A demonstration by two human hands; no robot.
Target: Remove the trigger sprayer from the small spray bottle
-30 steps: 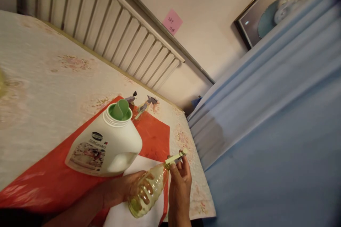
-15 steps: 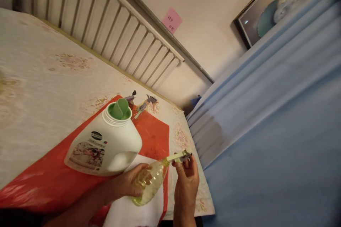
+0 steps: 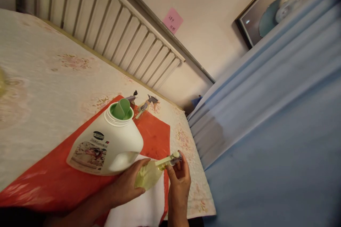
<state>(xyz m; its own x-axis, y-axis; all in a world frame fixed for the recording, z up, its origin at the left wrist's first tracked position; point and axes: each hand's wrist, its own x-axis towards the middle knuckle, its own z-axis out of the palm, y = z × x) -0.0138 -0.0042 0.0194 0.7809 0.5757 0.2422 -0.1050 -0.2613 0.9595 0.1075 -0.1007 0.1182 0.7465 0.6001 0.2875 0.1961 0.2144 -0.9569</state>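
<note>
The clear yellow spray bottle (image 3: 148,176) is held above the white sheet (image 3: 140,211), tilted so that its neck points toward two o'clock; whether its base touches the sheet cannot be told. The left hand (image 3: 130,184), coming in from eight o'clock, has its fingers wrapped around the bottle's body. The right hand (image 3: 179,181), on the bottle's three o'clock side, grips the pale trigger head (image 3: 170,160) between thumb and fingers. No lettering shows on the bottle.

At ten o'clock from the bottle, just beside the left hand, stands a white jug (image 3: 124,142), its open mouth holding a green scoop-shaped piece (image 3: 123,109). The jug's label (image 3: 90,154) bears a dark oval emblem with writing too small to read, then a brand word that seems to end in "Garden", its first letters blurred, and a small red square; below is a picture with pinkish shapes.

Under the jug and the white sheet spreads a red sheet (image 3: 156,134), on a floral tablecloth (image 3: 48,88). At twelve o'clock, past the jug, lies a grey trigger sprayer (image 3: 147,103).

Farther toward twelve, a pink note (image 3: 173,20) on the wall carries two handwritten lines, apparently figures, not surely legible. A radiator (image 3: 128,35) runs toward eleven; a blue curtain (image 3: 266,131) hangs toward two.
</note>
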